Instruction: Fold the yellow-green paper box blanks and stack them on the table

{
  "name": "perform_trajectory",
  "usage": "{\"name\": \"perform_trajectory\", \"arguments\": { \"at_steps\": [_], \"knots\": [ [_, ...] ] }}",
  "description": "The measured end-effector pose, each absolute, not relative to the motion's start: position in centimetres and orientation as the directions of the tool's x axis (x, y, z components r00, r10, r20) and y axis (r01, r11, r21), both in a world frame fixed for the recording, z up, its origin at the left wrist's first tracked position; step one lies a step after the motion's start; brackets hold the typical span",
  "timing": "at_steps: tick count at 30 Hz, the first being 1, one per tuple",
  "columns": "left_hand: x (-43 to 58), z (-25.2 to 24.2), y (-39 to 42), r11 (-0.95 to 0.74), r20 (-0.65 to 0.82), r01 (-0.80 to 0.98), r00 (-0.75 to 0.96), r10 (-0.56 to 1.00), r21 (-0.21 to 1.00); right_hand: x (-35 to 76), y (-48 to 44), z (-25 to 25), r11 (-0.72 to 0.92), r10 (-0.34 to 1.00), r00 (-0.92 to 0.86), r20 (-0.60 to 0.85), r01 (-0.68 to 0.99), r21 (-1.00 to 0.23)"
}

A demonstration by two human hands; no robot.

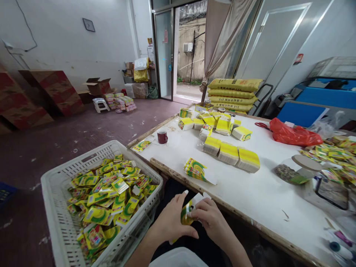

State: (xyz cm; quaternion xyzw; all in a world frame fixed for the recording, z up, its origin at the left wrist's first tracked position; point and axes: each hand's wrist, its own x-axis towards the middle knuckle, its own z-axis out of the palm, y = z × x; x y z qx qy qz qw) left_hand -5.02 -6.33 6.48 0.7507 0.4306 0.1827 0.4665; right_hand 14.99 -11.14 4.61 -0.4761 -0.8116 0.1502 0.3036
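Above my lap, near the table's front edge, I have a small yellow-and-green carton (187, 213) between my two hands. My left hand (174, 217) is curled round its left side, thumb low and fingertips at the top. My right hand (210, 218) pinches its right side by the white flap (197, 199). White covers show on some fingertips. My fingers hide part of the carton. Left of my hands stands a white plastic crate (52, 193) with many cartons (119, 200) heaped in it. A fanned bunch of flat cartons (196, 170) lies on the table ahead.
On the white table (267, 200) are stacks of flat cartons (228, 152), a dark red mug (162, 136), a red plastic bag (292, 133), a lidded jar (294, 172) and a phone (332, 191). Yellow sacks (233, 92) are piled behind it. Cardboard boxes (55, 91) stand at the left wall.
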Motion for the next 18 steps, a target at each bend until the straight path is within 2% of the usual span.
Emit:
{"name": "perform_trajectory", "arguments": {
  "at_steps": [3, 5, 7, 9, 10, 13, 15, 18],
  "knots": [
    [-4.3, 5.7, -6.6, -0.146, -0.187, 0.501, 0.555, 0.810, 0.853, 14.6, -11.1, 4.4, 0.511, 0.851, -0.328, 0.410, 0.698, -0.502],
    [-4.3, 5.4, -6.5, -0.124, -0.140, 0.449, 0.510, 0.849, 0.885, 14.4, -10.9, 3.3, 0.446, 0.844, -0.137, 0.519, 0.717, -0.535],
    [-4.3, 5.3, -6.4, -0.111, -0.096, 0.417, 0.444, 0.891, 0.902, 14.0, -10.5, 1.9, 0.307, 0.799, 0.198, 0.568, 0.677, -0.668],
    [-4.3, 5.3, -6.3, -0.108, -0.075, 0.424, 0.394, 0.916, 0.899, 13.6, -10.1, 0.6, 0.195, 0.770, 0.456, 0.446, 0.497, -0.845],
    [-4.3, 5.3, -6.3, -0.111, -0.070, 0.432, 0.381, 0.922, 0.895, 13.4, -9.9, 0.2, 0.168, 0.789, 0.504, 0.351, 0.373, -0.913],
    [-3.8, 5.1, -6.5, -0.128, -0.074, 0.452, 0.402, 0.913, 0.883, 13.1, -9.7, 0.1, 0.113, 0.901, 0.416, 0.128, 0.061, -0.992],
    [-3.3, 4.9, -6.9, -0.124, -0.102, 0.475, 0.424, 0.900, 0.871, 13.1, -10.0, 0.6, 0.058, 0.935, 0.351, 0.051, -0.009, -0.998],
    [-2.6, 4.5, -7.4, -0.126, -0.145, 0.518, 0.450, 0.881, 0.846, 13.4, -10.5, 1.2, -0.018, 0.934, 0.356, -0.030, -0.037, -0.999]
  ]
}}
